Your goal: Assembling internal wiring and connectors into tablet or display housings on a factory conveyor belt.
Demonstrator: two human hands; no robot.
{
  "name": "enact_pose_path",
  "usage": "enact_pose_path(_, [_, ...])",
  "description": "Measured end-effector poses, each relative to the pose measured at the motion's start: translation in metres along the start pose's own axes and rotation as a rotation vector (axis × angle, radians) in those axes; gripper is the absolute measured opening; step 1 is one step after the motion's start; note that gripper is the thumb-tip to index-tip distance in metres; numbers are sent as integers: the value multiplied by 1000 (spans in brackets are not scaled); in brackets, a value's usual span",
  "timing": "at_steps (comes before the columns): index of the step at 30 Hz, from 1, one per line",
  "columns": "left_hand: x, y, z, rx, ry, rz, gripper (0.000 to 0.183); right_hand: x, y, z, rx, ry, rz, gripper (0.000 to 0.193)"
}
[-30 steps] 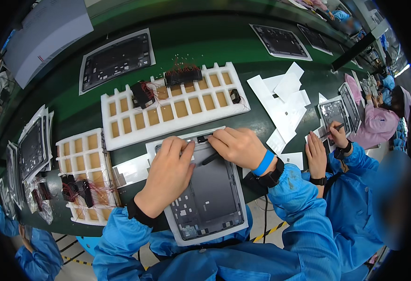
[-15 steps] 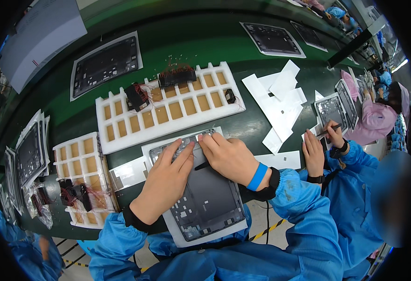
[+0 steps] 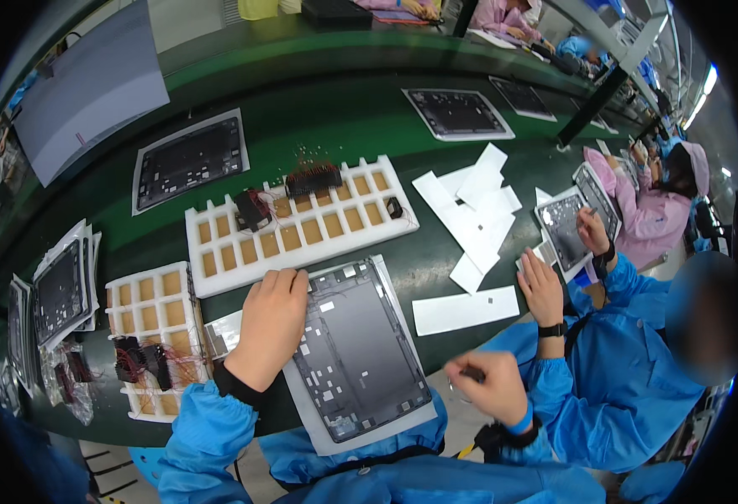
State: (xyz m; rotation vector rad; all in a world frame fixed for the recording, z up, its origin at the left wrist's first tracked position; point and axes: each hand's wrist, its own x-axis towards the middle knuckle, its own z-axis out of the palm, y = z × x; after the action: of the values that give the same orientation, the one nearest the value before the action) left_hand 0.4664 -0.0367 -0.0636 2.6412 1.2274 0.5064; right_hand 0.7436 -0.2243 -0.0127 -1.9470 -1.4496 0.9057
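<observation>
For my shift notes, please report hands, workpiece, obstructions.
Left hand over left edge of dark-grey rectangular panel. Right hand off panel, holding small black object. Only left hand obstructs panel.

Downward fisheye view from the head

A long green counter (image 3: pixel 424 260) under strip lights (image 3: pixel 710 80).
Behind its far side runs another green ledge (image 3: pixel 302 50); a large pale grey panel (image 3: pixel 92 97) slants at upper left. Toward the right, a dark post (image 3: pixel 589 111) rises to a light-coloured beam (image 3: pixel 643 44). Below shows pale floor (image 3: pixel 459 424) with yellow-and-black striped tape (image 3: pixel 468 450).
</observation>
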Motion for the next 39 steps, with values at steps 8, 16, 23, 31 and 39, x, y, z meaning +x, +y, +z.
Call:
enact_pose_path(8, [11, 0, 18, 223, 108, 59, 12, -31, 84, 80, 503, -84, 344, 34])
enact_pose_path(16, [-8, 15, -58, -205, -62, -49, 17, -50, 52, 41, 772, 104, 211, 21])
enact_pose_path(23, [-38, -47, -126, -854, -234, -382, 30, 3, 4, 55, 942, -129, 98, 22])
enact_pose_path(31, [-30, -128, -138, -1280, 283, -603, 20, 51, -19, 74, 1301, -43, -153, 39])
enact_pose_path(39, [109, -212, -85, -1293, 666, -697, 25, 20, 12, 65, 810, 36, -41, 25])
